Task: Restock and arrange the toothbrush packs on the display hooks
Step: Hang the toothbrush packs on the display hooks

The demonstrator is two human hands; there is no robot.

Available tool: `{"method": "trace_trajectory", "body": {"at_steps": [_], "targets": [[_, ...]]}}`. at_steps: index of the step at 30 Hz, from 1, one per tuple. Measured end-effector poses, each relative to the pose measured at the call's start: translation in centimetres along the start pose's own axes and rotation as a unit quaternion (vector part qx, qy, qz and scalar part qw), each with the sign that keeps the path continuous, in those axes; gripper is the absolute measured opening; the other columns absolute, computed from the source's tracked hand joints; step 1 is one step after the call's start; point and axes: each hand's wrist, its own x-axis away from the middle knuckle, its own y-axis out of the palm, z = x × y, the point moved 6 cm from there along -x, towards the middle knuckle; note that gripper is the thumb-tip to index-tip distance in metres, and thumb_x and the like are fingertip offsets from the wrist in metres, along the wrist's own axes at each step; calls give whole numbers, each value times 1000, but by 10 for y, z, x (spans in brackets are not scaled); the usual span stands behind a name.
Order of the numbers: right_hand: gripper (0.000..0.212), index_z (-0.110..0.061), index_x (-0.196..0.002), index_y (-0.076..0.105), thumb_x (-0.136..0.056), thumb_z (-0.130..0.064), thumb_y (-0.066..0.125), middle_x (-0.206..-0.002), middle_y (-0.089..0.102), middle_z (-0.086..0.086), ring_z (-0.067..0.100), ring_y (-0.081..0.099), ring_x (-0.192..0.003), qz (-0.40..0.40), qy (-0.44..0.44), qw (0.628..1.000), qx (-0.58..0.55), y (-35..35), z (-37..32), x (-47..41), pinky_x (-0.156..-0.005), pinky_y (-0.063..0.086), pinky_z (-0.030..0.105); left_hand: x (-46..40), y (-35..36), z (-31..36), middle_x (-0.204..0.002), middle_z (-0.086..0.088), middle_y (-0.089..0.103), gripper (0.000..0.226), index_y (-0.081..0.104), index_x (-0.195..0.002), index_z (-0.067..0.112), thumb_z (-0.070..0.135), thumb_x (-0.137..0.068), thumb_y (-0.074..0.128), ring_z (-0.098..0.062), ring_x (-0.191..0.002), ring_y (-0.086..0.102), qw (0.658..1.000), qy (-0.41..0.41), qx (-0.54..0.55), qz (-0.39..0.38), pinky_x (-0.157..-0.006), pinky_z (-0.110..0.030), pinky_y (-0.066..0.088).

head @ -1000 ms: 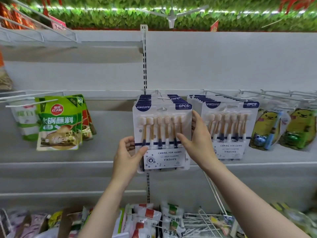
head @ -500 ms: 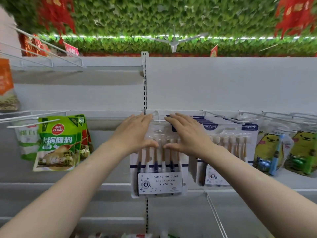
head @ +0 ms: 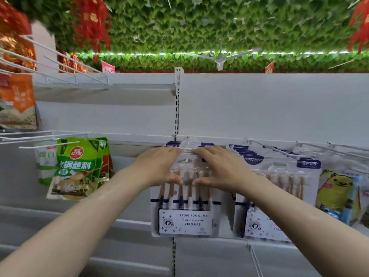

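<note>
Head view: a white shelf wall (head: 259,108) fills the middle, with a slotted upright (head: 177,108) running down at 12 o'clock. Above it hangs a ceiling of green leaves (head: 199,27) with red decorations (head: 90,21) and a white ceiling fan (head: 219,56).

Wire hooks stick out along a rail. At 9 o'clock, green sauce pouches (head: 74,168) hang from a hook (head: 50,145). At centre, the front toothbrush pack (head: 185,212) hangs on its hook (head: 184,149), with more packs stacked behind it. The left hand (head: 159,166) and right hand (head: 219,168) both lie flat on the pack's upper part, fingers nearly straight and reaching over its top edge, thumbs pressing the clear blister; neither grip closes around anything. At 3 o'clock hangs a second row of toothbrush packs (head: 279,196), just beside the first, and further right yellow bear packs (head: 337,194).
</note>
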Motion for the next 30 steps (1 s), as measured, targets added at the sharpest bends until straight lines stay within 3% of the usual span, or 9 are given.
{"method": "trace_trajectory", "body": {"at_steps": [7, 13, 18, 21, 24, 27, 30], "targets": [[93, -30, -150, 33, -75, -75, 65, -149, 46, -6, 18, 41, -137, -2, 2, 1000, -11, 4, 1, -6, -107, 37, 37, -7, 5, -6, -153, 5, 40, 97, 28, -152, 25, 63, -74, 72, -16, -138, 39, 1000, 12, 10, 9, -113, -33, 32], [118, -26, -158, 15, -67, -82, 65, -164, 24, -3, 16, 22, -151, -88, 19, 995, -43, 5, 11, -15, -122, 20, 33, -23, 8, -27, -152, 15, 39, 109, 28, -150, 35, 77, -60, 72, -8, -137, 38, 995, 50, 67, -45, -112, -29, 35], [121, -24, -157, 18, -64, -87, 63, -159, 34, -3, 18, 34, -144, -158, 43, 986, -14, 14, 13, -28, -120, 28, 40, -34, 13, -31, -154, 16, 35, 109, 24, -151, 36, 75, -63, 73, -7, -139, 35, 993, 86, 61, -51, -114, -32, 35], [120, -24, -157, 17, -65, -83, 67, -159, 33, -4, 18, 34, -144, -175, 49, 983, -28, 13, 12, -29, -119, 29, 36, -33, 10, -31, -160, 17, 22, 112, 14, -156, 34, 72, -68, 71, -5, -145, 23, 991, 102, 69, -58, -117, -24, 22], [127, -25, -159, 10, -63, -79, 73, -165, 21, -3, 17, 21, -150, -196, 54, 977, -71, 10, 12, -31, -123, 20, 33, -36, 7, -34, -161, 20, 18, 112, 12, -156, 36, 70, -69, 72, 0, -145, 21, 983, 119, 116, -78, -112, -16, 18], [129, -29, -160, 3, -63, -73, 77, -168, 7, -4, 18, 2, -155, -220, 65, 970, -80, 10, 14, -40, -126, 9, 38, -42, 10, -35, -162, 20, 14, 114, 9, -157, 34, 72, -69, 70, -1, -146, 18, 979, 125, 128, -99, -115, -20, 17], [125, -31, -159, 9, -64, -67, 81, -164, 20, -7, 16, 18, -151, -251, 73, 960, -96, 11, 16, -47, -123, 18, 36, -47, 12, -35, -160, 20, 18, 109, 13, -156, 32, 65, -72, 73, 3, -143, 20, 975, 129, 148, -108, -110, -13, 17]]}}
